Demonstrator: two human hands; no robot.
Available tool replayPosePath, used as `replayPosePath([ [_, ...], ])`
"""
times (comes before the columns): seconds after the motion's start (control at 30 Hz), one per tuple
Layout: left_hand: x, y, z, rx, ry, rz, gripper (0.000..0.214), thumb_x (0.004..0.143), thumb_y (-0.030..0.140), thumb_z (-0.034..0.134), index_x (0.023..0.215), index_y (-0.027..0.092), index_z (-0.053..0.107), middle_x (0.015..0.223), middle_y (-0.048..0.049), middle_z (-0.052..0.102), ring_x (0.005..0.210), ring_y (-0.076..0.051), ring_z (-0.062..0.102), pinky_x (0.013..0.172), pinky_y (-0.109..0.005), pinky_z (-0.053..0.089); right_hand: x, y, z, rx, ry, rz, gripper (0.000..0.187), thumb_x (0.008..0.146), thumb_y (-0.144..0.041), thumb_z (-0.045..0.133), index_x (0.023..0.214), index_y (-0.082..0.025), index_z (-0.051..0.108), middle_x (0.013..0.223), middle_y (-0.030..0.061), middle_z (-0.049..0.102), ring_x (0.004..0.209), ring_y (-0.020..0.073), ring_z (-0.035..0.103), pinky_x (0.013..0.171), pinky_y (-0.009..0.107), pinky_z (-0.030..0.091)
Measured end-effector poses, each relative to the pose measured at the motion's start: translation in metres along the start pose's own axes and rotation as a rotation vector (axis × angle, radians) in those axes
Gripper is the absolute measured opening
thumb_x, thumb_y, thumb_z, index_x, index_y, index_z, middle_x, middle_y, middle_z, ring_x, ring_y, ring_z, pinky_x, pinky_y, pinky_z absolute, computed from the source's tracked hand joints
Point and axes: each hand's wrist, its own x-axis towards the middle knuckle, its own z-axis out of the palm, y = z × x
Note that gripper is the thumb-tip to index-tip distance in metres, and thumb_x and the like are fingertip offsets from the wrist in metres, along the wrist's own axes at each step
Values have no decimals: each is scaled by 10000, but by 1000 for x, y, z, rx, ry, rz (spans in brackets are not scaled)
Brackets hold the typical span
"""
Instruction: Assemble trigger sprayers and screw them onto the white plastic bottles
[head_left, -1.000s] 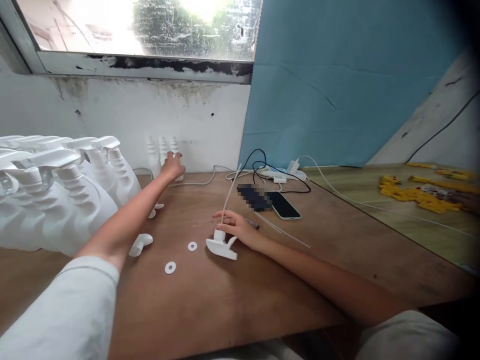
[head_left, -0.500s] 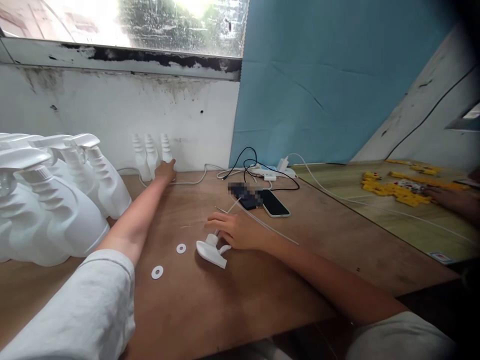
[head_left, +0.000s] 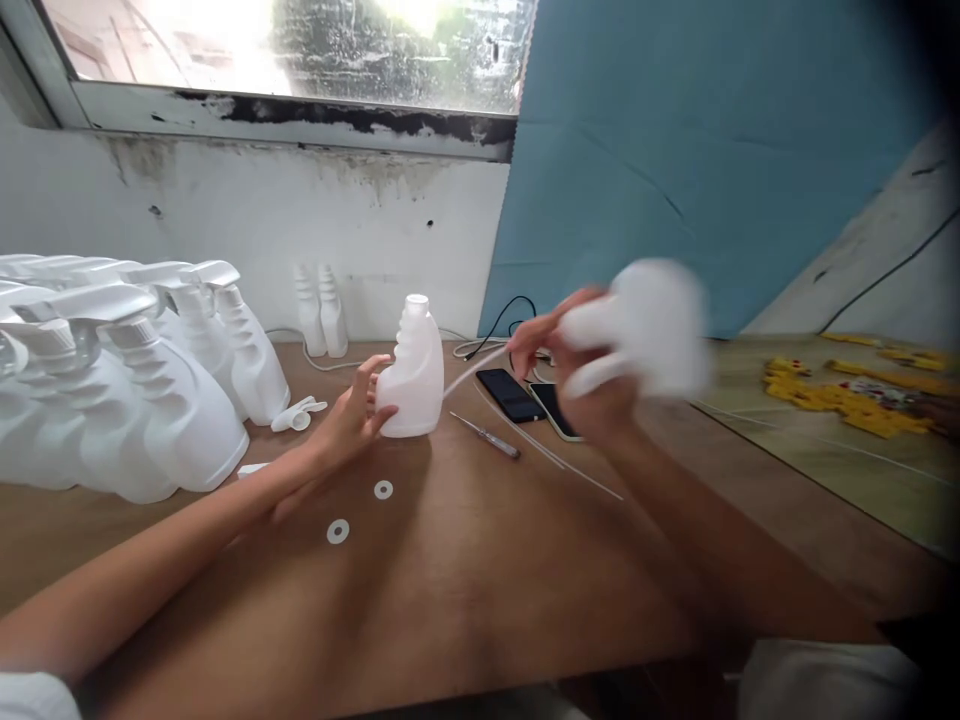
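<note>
A white plastic bottle [head_left: 411,390] with a ribbed neck and no top stands upright on the brown table. My left hand [head_left: 351,410] is closed round its left side, thumb in front. Raised to the right of it, my right hand [head_left: 596,385] grips a white trigger spray head [head_left: 660,330], blurred by motion. From the head a thin dip tube [head_left: 476,368] slants down to the left, its lower end close to the bottle's right side. Two flat white washers [head_left: 377,490] lie in front of the bottle. A clear-handled screwdriver [head_left: 495,440] rests to the right.
Several bottles with spray heads [head_left: 187,420] stand in rows at the left, with a loose white trigger piece [head_left: 296,414] beside them. Two bare bottles [head_left: 331,315] stand by the wall. Dark phones [head_left: 510,396], cables and loose thin tubes [head_left: 570,470] lie right. Yellow pieces [head_left: 817,395] lie far right.
My left hand has brought a bottle from the wall to the table's middle. My right hand has lifted the spray head off the table, up and to the right. The view has shifted slightly.
</note>
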Motion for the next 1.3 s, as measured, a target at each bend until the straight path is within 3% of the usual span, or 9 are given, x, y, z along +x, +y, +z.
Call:
replayPosePath([
  [0.1, -20, 7, 4, -27, -36, -101, 609, 894, 340, 533, 1418, 303, 224, 1150, -90, 542, 898, -196, 630, 748, -349, 556, 42, -23, -16, 221, 345, -287, 145, 937, -340, 496, 968, -236, 400, 722, -20, 676, 530, 132, 598, 505, 280, 487],
  [0.2, -24, 12, 7, -40, -73, -122, 565, 896, 329, 523, 1397, 305, 263, 1195, -90, 547, 982, -216, 617, 776, -362, 568, 63, -36, -17, 224, 525, -401, 41, 952, -263, 455, 932, -236, 431, 658, -52, 649, 503, 104, 579, 506, 256, 496],
  [0.37, -27, 13, 12, -60, -73, -87, 534, 895, 333, 520, 1365, 285, 273, 1380, -132, 448, 1035, -223, 606, 780, -371, 586, 67, -37, -8, 209, 557, -412, 30, 967, -225, 385, 949, -241, 402, 648, -60, 634, 496, 98, 571, 522, 257, 497],
  [0.6, -29, 14, 17, -25, -83, -43, 391, 901, 331, 515, 1240, 253, 336, 1494, -149, 349, 1066, -229, 611, 807, -397, 590, 69, -28, -16, 158, 583, -377, 35, 960, -290, 416, 966, -272, 387, 666, -73, 621, 513, 99, 581, 559, 250, 468],
  [0.73, -30, 17, 18, -19, -102, -3, 397, 914, 335, 506, 1256, 257, 320, 1490, -150, 357, 1161, -255, 574, 835, -404, 584, 64, -27, -7, 222, 469, -273, 100, 946, -318, 478, 978, -253, 409, 715, -38, 642, 552, 125, 607, 569, 278, 502],
  [0.93, -32, 18, 20, -27, -130, 16, 378, 919, 340, 505, 1239, 257, 322, 1499, -153, 343, 1203, -269, 546, 844, -408, 585, 58, -18, 19, 230, 69, 117, 203, 895, -376, 568, 926, -193, 486, 763, 9, 692, 634, 117, 655, 626, 257, 511],
  [1.1, -34, 18, 24, -42, -143, 4, 365, 915, 339, 515, 1220, 267, 329, 1515, -139, 322, 1151, -254, 576, 841, -415, 587, 54, -4, 40, 291, -125, 355, 289, 820, -351, 652, 982, -163, 505, 858, 49, 690, 822, 146, 662, 695, 262, 520],
  [1.23, -35, 20, 25, -33, -147, 29, 331, 920, 326, 507, 1202, 262, 345, 1508, -140, 333, 1131, -251, 587, 846, -424, 585, 51, 1, 45, 536, -349, 463, 395, 750, -287, 675, 1084, -177, 496, 1081, 82, 659, 953, 175, 634, 800, 319, 519],
  [1.3, -35, 21, 25, -30, -148, 35, 321, 923, 320, 502, 1202, 259, 353, 1503, -143, 341, 1136, -256, 582, 847, -427, 585, 51, 4, 44, 708, -455, 491, 418, 714, -272, 637, 1101, -168, 516, 1097, 86, 644, 962, 190, 623, 856, 362, 511],
])
